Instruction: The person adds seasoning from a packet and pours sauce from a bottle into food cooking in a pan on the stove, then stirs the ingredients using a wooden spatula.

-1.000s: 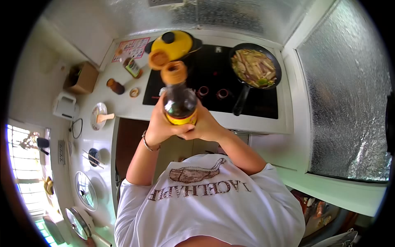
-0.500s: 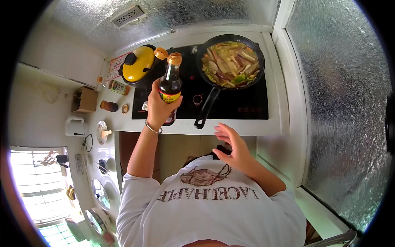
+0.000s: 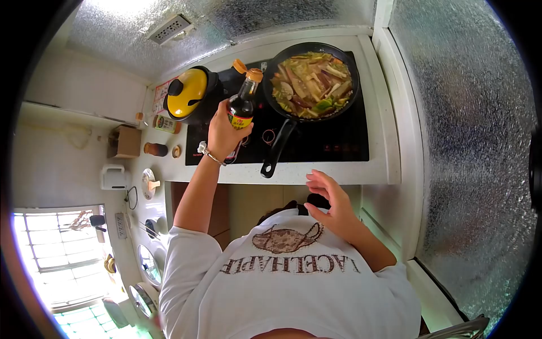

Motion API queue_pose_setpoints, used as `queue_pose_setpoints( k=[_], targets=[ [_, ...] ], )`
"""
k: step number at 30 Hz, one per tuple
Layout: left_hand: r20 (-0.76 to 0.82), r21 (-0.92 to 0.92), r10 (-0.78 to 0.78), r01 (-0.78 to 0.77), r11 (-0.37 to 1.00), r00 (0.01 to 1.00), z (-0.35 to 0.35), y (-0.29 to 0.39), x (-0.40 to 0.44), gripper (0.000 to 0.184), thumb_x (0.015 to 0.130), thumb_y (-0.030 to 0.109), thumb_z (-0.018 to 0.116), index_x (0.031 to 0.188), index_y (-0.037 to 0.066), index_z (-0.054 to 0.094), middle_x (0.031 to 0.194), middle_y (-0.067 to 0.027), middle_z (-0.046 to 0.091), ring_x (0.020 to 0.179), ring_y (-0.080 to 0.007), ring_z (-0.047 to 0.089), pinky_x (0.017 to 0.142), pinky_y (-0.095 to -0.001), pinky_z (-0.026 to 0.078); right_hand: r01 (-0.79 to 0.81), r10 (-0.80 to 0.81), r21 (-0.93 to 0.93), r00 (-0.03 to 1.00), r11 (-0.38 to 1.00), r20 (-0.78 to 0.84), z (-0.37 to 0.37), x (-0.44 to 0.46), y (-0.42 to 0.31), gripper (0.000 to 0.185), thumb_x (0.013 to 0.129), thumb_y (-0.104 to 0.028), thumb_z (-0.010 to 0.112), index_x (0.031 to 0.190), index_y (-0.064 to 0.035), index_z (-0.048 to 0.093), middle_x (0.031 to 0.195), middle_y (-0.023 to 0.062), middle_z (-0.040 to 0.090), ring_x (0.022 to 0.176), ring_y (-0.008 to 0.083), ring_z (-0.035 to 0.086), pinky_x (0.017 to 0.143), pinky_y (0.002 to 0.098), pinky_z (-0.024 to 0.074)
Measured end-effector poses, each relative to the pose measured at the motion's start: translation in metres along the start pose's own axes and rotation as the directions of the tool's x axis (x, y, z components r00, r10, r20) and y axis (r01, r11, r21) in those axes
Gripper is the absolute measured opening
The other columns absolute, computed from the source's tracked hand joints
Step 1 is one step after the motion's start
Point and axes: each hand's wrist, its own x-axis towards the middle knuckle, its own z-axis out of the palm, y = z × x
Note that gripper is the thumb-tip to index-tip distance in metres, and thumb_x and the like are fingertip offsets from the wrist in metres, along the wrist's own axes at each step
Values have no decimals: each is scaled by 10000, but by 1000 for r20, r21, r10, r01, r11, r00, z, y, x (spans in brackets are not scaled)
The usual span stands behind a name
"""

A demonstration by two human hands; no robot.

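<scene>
My left hand point(image 3: 224, 134) is wrapped round a soy sauce bottle point(image 3: 241, 106) with dark liquid, a yellow label and an orange flip cap standing open. The bottle leans to the right, its mouth close to the left rim of the frying pan. Vegetable strips in broth fill that black frying pan point(image 3: 275, 148), which sits on the black cooktop point(image 3: 322, 144) with its handle toward me. In front of the counter edge, my right hand point(image 3: 330, 200) hovers with fingers apart and slightly curled, holding nothing.
A pot with a yellow lid point(image 3: 189, 93) stands at the cooktop's left. Further left are a labelled bottle point(image 3: 166, 124), a dark jar point(image 3: 155, 149), a small round lid point(image 3: 176, 151) and a plate point(image 3: 148, 179). A textured glass panel point(image 3: 457, 135) borders the right side.
The soy sauce bottle has moved right toward the frying pan and tilted more that way in my left hand. My right hand has shifted slightly right. The camera view has shifted a little.
</scene>
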Motion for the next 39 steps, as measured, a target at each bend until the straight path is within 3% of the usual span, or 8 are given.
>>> queue_pose_setpoints(
  k=[16, 39],
  targets=[
    [92, 227, -3, -18, 974, 996, 6, 0, 19, 667, 591, 238, 755, 1137, 30, 434, 1012, -163, 581, 945, -327, 568, 803, -381, 460, 5, -4, 13, 999, 1000, -34, -4, -5, 8, 620, 755, -14, 642, 1290, -29, 327, 1205, 160, 457, 1066, 238, 505, 941, 332, 422],
    [93, 316, 53, -80, 945, 994, 10, 17, 45, 645, 571, 238, 748, 1115, 42, 462, 1012, -139, 580, 949, -317, 564, 787, -379, 464, -26, 26, 1, 997, 1000, -79, -13, -12, 4, 603, 756, -17, 634, 1281, -25, 339, 1213, 160, 451, 1086, 244, 498, 942, 332, 421]
  ],
)
